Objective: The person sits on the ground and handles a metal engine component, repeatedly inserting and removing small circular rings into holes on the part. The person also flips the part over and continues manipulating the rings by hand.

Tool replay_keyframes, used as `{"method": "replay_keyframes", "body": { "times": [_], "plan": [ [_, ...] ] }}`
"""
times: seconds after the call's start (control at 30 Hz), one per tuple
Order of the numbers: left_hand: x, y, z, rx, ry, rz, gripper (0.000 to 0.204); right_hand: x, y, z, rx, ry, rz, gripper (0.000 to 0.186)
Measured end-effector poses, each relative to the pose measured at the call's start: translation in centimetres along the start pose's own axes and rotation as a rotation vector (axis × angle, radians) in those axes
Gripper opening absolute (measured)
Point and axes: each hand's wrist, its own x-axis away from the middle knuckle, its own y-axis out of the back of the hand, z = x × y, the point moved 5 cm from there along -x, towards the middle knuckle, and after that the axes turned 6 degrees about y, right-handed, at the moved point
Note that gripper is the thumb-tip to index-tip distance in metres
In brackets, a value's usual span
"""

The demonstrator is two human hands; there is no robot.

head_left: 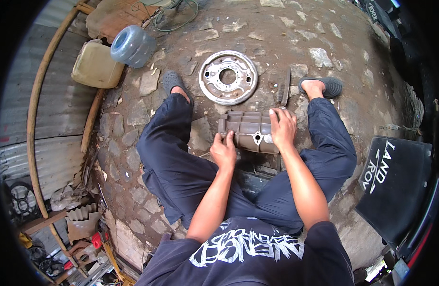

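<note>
Between my knees is a ribbed brown-grey metal housing (245, 125), its cast ribs facing up and a small flange with a hole on its near side. My left hand (223, 151) grips its near left edge, thumb and fingers curled against the metal. At the right end my right hand (283, 127) is laid over the housing, with fingers bent around its far edge. Farther off lies a round metal brake backing plate (211, 86) with a large centre hole. A wire brush (285, 88) lies between that plate and my right foot.
Rough stone paving (133, 114) surrounds me. To the left stand a yellowish jerrycan (98, 64), a blue water bottle (133, 46) and a corrugated metal wall (19, 119). A black mud flap (396, 178) hangs at the right. Assorted parts (81, 252) crowd the lower left.
</note>
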Motion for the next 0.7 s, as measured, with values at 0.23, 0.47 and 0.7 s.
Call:
{"method": "replay_keyframes", "body": {
  "times": [0.23,0.47,0.7],
  "plan": [
    [1.0,-0.5,-0.9,-0.055,-0.194,0.150,0.044,0.1,0.3,0.6,0.062,-0.043,-0.002,0.032],
    [1.0,0.2,-1.3,0.084,-0.111,0.063,0.032,0.0,0.6,0.8,0.046,-0.019,-0.030,0.034],
    [4.5,-2.1,-5.0,0.123,-0.540,0.336,0.018,0.0,0.6,0.2,-0.008,-0.055,-0.031,0.035]
  ]
}}
